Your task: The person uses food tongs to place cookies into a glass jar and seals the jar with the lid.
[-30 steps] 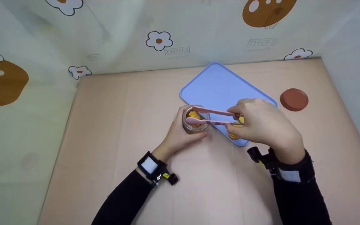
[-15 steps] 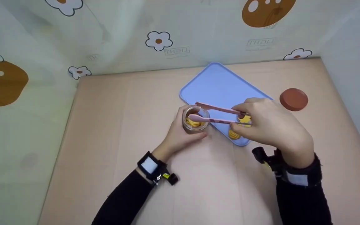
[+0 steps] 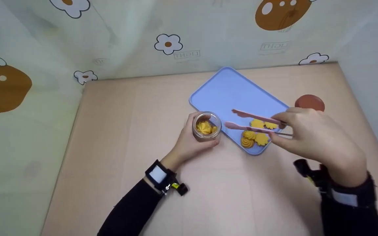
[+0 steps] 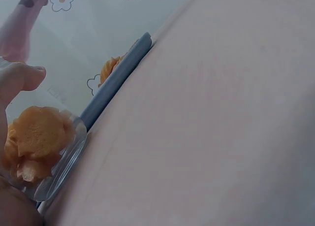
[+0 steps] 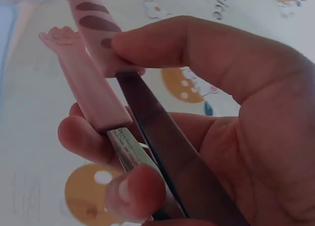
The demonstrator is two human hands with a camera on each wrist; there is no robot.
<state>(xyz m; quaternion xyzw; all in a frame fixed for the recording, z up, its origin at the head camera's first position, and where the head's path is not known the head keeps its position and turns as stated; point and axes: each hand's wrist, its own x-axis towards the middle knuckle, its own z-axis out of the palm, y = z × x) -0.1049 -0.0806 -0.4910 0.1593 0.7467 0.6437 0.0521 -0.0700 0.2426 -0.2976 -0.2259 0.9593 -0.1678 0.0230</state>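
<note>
My left hand (image 3: 189, 141) grips a small glass jar (image 3: 206, 126) with yellow cookies inside; the jar (image 4: 47, 157) stands on the table beside the blue tray (image 3: 231, 95). My right hand (image 3: 310, 134) holds pink tongs (image 3: 253, 123) with metal arms; the pink tips (image 5: 86, 63) are apart and empty, hovering over the tray. Several yellow cookies (image 3: 256, 132) lie at the tray's near corner, just under the tongs.
A brown round lid (image 3: 309, 102) lies on the table right of the tray, partly behind my right hand. Patterned curtain walls (image 3: 176, 39) enclose the beige table (image 3: 126, 114) on the back and sides.
The tongs have drawn back rightward from the jar's mouth to above the tray, and their tips are empty. My left hand and the jar have stayed put.
</note>
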